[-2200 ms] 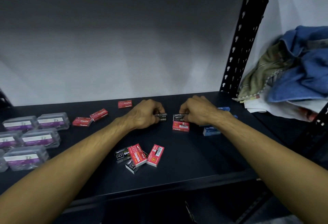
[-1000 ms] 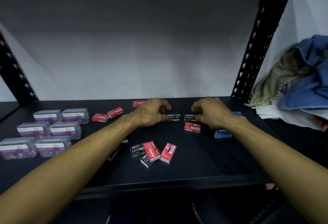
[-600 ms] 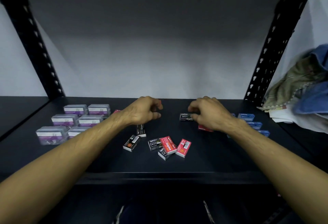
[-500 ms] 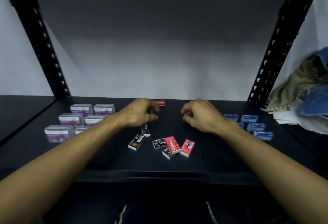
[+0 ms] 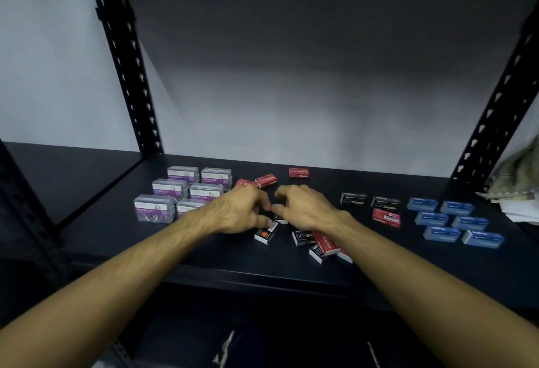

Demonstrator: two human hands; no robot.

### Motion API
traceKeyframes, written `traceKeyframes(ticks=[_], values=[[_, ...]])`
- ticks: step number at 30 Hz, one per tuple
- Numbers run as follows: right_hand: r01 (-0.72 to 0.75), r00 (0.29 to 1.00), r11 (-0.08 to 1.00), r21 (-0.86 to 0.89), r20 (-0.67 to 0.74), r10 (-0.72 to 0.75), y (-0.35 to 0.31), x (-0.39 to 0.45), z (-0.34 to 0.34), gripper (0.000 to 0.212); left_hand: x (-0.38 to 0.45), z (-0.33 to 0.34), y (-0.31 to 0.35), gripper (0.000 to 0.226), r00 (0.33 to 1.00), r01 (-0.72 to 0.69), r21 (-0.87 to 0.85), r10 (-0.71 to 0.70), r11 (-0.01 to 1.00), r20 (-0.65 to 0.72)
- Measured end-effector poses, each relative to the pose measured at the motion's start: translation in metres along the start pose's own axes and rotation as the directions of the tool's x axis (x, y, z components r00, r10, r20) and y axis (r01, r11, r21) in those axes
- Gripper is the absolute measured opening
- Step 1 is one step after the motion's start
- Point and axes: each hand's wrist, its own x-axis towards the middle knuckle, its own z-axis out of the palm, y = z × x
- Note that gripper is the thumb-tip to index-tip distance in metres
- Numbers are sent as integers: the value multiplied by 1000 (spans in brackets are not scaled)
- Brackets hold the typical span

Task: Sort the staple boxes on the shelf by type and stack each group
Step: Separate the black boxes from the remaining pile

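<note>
Both hands are meeting over the middle of the shelf (image 5: 96, 192). My left hand (image 5: 237, 213) and right hand (image 5: 303, 210) are nearly touching at the fingertips, fingers curled down over two black staple boxes: one (image 5: 266, 232) poking out under my left palm, another mostly hidden between the hands (image 5: 280, 219). I can't tell whether either hand is actually pinching a box or just hovering; the fingers are blocking it.

Nothing is stacked yet. The mixed red/black pile (image 5: 319, 243) is sitting under my right wrist. Three red boxes (image 5: 266, 180) are lying just beyond my left knuckles. Two black boxes (image 5: 353, 199) and a red one (image 5: 386, 217) are out past my right hand, with the blue boxes (image 5: 455, 221) further right in loose rows. The paper clip tubs (image 5: 178, 192) are off to my left, not part of this job.

Risks:
- My right forearm is hanging right over the pile, so a careless pull-back would scatter it.
- The boxes are small and slick-looking, so a blind grab may flip one or take two at once.
- The red and black boxes carry similar print, so groups are easy to mix in this dim light.

Versus half a second ago, both hands are sitting closer together and nearer me, now over the loose black boxes. My right hand is no longer on the far black box. The view is swinging left too.
</note>
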Motion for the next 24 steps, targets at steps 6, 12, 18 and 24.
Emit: traceKeyframes(ticks=[6, 12, 18, 24], values=[[-80, 996, 997, 2, 37, 79, -7, 9, 3, 47, 0, 15, 1, 45, 998, 50, 4, -50, 999, 36], [-124, 991, 992, 19, 48, 123, -5, 11, 1, 39, 4, 17, 2, 41, 994, 65, 11, -66, 998, 89], [-224, 973, 973, 49, 59, 221, 6, 8, -4, 40, 10, 14, 3, 34, 988, 61, 12, -63, 998, 144], [-274, 960, 962, -15, 50, 275, 16, 5, -7, 45, 17, 9, 5, 33, 989, 27, 0, -26, 1000, 142]])
